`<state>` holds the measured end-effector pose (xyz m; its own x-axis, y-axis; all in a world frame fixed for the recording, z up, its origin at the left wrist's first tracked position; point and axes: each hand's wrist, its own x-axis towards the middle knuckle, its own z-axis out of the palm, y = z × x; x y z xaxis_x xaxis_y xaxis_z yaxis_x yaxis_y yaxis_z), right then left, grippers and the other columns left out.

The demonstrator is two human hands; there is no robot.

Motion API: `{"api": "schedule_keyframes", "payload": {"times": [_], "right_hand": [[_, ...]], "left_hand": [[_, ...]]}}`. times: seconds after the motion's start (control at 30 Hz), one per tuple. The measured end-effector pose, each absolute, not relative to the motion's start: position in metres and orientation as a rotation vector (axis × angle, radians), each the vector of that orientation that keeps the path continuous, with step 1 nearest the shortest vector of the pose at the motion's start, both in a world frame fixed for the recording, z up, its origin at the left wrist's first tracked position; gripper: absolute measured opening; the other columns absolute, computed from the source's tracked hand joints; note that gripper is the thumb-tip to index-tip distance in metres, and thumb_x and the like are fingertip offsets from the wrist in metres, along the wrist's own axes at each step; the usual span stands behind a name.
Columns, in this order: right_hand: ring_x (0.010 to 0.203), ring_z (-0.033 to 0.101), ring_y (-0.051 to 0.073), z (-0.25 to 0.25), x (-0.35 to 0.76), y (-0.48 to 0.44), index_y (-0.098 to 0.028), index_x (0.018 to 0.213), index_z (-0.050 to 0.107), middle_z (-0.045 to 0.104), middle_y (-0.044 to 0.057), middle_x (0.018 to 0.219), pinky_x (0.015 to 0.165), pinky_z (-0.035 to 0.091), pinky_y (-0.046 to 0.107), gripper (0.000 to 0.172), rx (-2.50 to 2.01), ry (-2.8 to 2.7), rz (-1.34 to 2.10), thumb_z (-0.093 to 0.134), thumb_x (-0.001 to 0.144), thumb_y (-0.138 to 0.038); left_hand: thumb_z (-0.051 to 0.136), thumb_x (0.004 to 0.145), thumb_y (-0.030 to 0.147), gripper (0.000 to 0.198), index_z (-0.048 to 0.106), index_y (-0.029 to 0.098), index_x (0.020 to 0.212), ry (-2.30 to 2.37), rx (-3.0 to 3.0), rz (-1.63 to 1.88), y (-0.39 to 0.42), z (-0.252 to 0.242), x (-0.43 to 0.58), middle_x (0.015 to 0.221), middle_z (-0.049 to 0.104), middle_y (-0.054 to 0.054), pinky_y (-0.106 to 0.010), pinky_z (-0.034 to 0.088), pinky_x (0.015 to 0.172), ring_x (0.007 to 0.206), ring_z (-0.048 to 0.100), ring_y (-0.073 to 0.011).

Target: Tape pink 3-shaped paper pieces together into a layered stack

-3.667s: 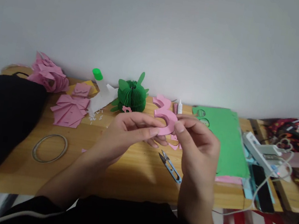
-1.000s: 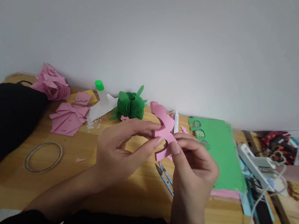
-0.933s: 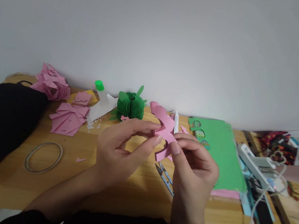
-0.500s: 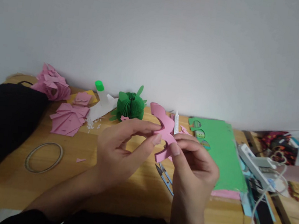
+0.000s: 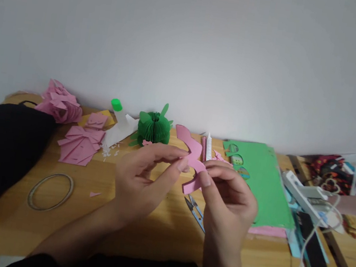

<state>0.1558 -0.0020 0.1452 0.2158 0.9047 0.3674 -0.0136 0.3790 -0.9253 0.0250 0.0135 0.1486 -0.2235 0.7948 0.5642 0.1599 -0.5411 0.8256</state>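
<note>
Both my hands hold one wavy, curved strip of pink paper (image 5: pixel 190 146) above the table. My left hand (image 5: pixel 144 182) pinches its middle between thumb and index finger. With thumb and fingers, my right hand (image 5: pixel 231 203) grips its lower right part. On the wood beneath, thread snips (image 5: pixel 196 213) with blue handles lie partly hidden by my right hand. Behind the strip are a white glue tube (image 5: pixel 208 147) and small pink paper pieces (image 5: pixel 219 158). A green pleated paper ball (image 5: pixel 154 129) with leaves stands beyond my left hand.
On the left are a tape ring (image 5: pixel 50 192), folded pink paper (image 5: pixel 80 145), a crumpled pink paper piece (image 5: pixel 59 103), a green-capped glue stick (image 5: pixel 119 112) and a black cloth item (image 5: pixel 6 153). Green sheets (image 5: pixel 270 186), a white power strip (image 5: pixel 303 197) and a phone (image 5: pixel 313 245) lie right.
The pink strip has turned slightly in my fingers, and its lower end has shifted a little left. Both hands keep their pinch; the view has moved slightly.
</note>
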Motion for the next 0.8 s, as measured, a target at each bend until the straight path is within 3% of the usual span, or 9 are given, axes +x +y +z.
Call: {"api": "schedule_keyframes", "payload": {"times": [0.27,0.6,0.7,0.8], "right_hand": [[0.079,0.066,0.013,0.144,0.154,-0.001,-0.023,0.084,0.071,0.069,0.0,0.084,0.069,0.057,0.026,0.01,-0.978,-1.149,0.823,0.071,0.083,-0.013],[0.066,0.065,0.011,0.139,0.156,0.004,-0.021,0.084,0.072,0.07,0.0,0.074,0.06,0.057,0.022,0.008,-0.986,-1.113,0.867,0.074,0.079,-0.015],[0.061,0.064,0.011,0.138,0.159,0.006,-0.021,0.089,0.073,0.069,0.0,0.07,0.056,0.056,0.02,0.012,-0.95,-1.076,0.973,0.076,0.078,-0.019],[0.068,0.065,0.012,0.142,0.164,0.009,-0.025,0.099,0.074,0.071,0.001,0.079,0.059,0.057,0.02,0.019,-0.892,-1.092,1.061,0.076,0.08,-0.024]], "left_hand": [[0.066,0.08,0.006,0.017,0.07,0.023,0.085,1.064,1.512,1.807,0.017,0.148,0.025,0.07,0.074,0.004,-0.018,0.059,0.052,0.06,0.071,-0.0113],[0.065,0.082,0.01,0.015,0.07,0.023,0.084,1.055,1.608,1.795,0.02,0.146,0.023,0.068,0.073,0.003,-0.022,0.061,0.058,0.058,0.071,-0.0133],[0.064,0.081,0.009,0.017,0.07,0.024,0.084,1.062,1.686,1.8,0.019,0.146,0.022,0.07,0.074,0.004,-0.021,0.06,0.058,0.06,0.071,-0.0129],[0.065,0.08,0.008,0.016,0.07,0.023,0.083,1.066,1.772,1.778,0.016,0.149,0.021,0.073,0.075,0.003,-0.021,0.06,0.059,0.063,0.071,-0.0129]]}}
